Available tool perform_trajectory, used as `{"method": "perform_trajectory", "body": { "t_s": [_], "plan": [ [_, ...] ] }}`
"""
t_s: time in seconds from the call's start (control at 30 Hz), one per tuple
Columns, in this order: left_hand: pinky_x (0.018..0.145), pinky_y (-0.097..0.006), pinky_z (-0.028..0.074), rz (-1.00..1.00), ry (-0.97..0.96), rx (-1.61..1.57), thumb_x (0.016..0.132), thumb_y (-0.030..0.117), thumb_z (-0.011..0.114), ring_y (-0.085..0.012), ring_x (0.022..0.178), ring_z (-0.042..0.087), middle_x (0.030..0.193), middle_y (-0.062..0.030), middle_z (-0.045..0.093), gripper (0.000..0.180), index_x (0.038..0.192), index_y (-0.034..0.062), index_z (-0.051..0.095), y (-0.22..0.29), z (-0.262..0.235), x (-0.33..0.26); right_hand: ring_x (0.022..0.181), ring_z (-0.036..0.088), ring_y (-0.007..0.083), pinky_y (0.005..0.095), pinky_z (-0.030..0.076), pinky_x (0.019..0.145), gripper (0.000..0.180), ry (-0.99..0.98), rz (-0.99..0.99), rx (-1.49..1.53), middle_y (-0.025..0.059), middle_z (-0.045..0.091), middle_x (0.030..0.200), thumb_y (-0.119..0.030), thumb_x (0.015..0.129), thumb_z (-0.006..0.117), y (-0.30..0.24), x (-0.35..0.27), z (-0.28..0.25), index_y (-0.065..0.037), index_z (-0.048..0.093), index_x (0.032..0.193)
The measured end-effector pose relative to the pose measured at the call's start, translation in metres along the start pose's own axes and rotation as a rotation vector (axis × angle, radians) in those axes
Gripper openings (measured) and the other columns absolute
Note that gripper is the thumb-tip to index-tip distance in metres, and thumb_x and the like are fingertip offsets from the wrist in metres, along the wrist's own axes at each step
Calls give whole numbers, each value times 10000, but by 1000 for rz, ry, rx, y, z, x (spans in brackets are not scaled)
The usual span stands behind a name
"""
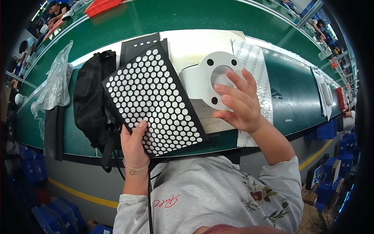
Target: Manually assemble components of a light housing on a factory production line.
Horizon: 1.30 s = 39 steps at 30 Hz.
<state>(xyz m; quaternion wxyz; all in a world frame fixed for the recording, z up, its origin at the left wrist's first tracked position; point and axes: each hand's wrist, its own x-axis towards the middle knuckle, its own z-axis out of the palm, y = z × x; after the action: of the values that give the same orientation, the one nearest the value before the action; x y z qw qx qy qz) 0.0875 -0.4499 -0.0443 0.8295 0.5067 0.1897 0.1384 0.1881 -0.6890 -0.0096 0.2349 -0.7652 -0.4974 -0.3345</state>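
My left hand (134, 146) grips the lower left edge of a black sheet (154, 103) covered in rows of round white dots, its thumb on top. The sheet is tilted and overlaps a black mesh bag (91, 97). My right hand (243, 103) is open with fingers spread over the round base of a white device (198, 80). Black round spots sit near the rim of that base, and a round recess is at its middle. Whether my fingertips touch the base I cannot tell. Part of the base is hidden behind my fingers.
Dark sheets (132, 50) lie behind the dotted sheet. A printed white sheet (257, 78) lies right of the device. Clear plastic bags (56, 84) are on the left of the green bench (296, 97). A red tray (102, 7) stands far back. Other people sit farther off.
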Motion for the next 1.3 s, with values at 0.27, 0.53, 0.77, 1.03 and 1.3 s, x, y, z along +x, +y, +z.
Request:
{"method": "perform_trajectory", "body": {
  "t_s": [0.27,0.53,0.77,1.03,1.3],
  "plan": [
    [751,-207,415,-12,17,-8,787,65,551,-87,833,533,967,-43,567,315,1083,-19,486,2,3,1,1089,495,315,524,283,982,253,-2,-125,-33,52,556,1064,-229,736,661,6,2,-3,-117,579,947],
    [713,-198,407,-16,20,-26,786,62,546,-63,776,513,892,-11,561,266,1039,-9,503,1,4,-1,997,524,240,491,323,967,221,-29,-128,-95,25,574,1025,-235,756,640,2,7,-6,-123,582,937],
    [729,-199,402,-10,1,-31,778,68,558,-65,789,513,899,-11,565,284,1046,-2,498,-2,-3,3,1019,516,237,464,312,973,245,30,-26,25,29,533,1110,-210,703,690,-2,5,-7,-131,596,915],
    [699,-195,400,-9,8,-29,771,70,568,-60,753,513,854,-1,572,257,1015,12,511,-3,-5,1,1032,510,229,455,285,990,255,-3,-130,-85,27,527,1127,-147,691,692,4,0,-1,-147,610,932],
    [707,-198,410,-2,4,-43,777,77,565,-71,769,527,877,-8,577,273,1032,-2,511,0,-1,-3,1093,457,264,428,257,993,337,-36,-12,11,83,515,1135,-218,748,650,3,-5,-4,-132,544,1056]
  ]
}}
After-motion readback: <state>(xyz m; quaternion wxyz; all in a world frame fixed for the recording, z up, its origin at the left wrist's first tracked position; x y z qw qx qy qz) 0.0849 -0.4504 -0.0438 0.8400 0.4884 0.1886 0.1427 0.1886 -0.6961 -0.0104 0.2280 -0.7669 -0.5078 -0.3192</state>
